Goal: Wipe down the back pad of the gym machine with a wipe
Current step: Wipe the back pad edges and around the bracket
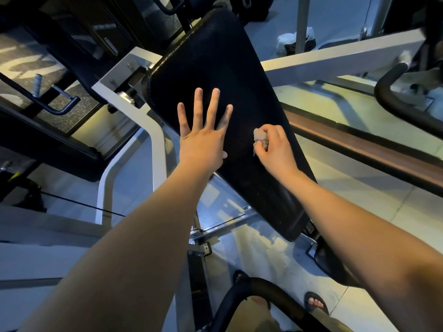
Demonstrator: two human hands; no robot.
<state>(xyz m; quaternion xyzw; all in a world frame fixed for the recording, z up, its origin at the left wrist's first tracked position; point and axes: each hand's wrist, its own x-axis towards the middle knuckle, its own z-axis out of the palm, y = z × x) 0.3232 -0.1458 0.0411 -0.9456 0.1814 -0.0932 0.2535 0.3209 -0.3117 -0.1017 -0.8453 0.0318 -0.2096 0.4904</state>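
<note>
Frame (pixel 134 68): white steel beams ran behind the pad & off to both sides.
Pad (pixel 215 68): black, long, slanted across mid view; near end sat under my R forearm.
L hand (pixel 203 142): lay flat on pad's left-centre, fingers straight & spread, palm down, held nothing.
R hand (pixel 275 147): on pad's right side, near L hand but apart; fingers curled round the wipe.
Sandal (pixel 315 303): dark, on my foot, on pale tile floor below pad's near end.
Wipe (pixel 260 137): small greyish wad, bunched in R fingers, pressed vs pad surface, part poking out toward L hand.
</note>
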